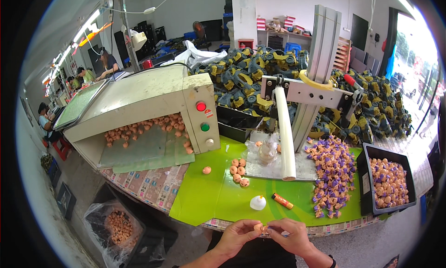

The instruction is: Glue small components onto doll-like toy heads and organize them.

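Close to the table's front edge, my left hand (238,236) pinches a small peach toy head (258,227). My right hand (291,236) meets it, its fingers closed on a small toy part (265,230) against the head; its details are too small to make out. Just beyond my hands, on the green mat (195,198), stand a round white squeeze bottle (258,203) with a yellow tip and an orange-and-black tube (282,201) lying on its side. Several loose toy heads (239,169) sit farther back. A heap of peach-and-purple toy figures (331,175) spreads to the right.
A beige machine (139,96) with red and green buttons holds more heads at left. Behind the mat rises a metal press stand (320,54) with a white lever (284,133). A black bin (364,179) stands right; a plastic-lined box (100,226) of peach pieces is lower left.
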A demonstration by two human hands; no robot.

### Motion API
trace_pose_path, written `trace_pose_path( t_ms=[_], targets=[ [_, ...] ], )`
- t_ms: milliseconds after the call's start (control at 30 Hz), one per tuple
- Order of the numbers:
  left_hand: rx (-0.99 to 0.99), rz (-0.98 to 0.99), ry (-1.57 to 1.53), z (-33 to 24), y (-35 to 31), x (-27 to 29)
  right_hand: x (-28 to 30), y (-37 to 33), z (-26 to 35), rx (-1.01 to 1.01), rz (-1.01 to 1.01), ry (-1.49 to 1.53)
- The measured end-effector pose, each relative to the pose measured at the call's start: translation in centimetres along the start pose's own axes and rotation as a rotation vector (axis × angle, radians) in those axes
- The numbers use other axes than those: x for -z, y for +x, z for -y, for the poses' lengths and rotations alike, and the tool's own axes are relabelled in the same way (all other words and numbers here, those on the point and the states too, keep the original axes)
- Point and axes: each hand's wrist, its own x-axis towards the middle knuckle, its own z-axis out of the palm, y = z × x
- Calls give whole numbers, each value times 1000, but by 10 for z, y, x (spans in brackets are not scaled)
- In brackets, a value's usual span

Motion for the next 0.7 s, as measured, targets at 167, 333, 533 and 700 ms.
trace_pose_path(
  t_ms=[167,333,533,700],
  targets=[
    [-20,-35,116,-2,-5,-3,2,0,-1,79,41,-38],
    [17,-59,53,-2,1,0,1,6,-7,-53,164,85],
    [137,-88,143,-10,5,-8,6,9,-15,153,174,20],
    [48,-118,40,-34,-11,-10,14,74,-6,487,-77,-170]
  ],
)
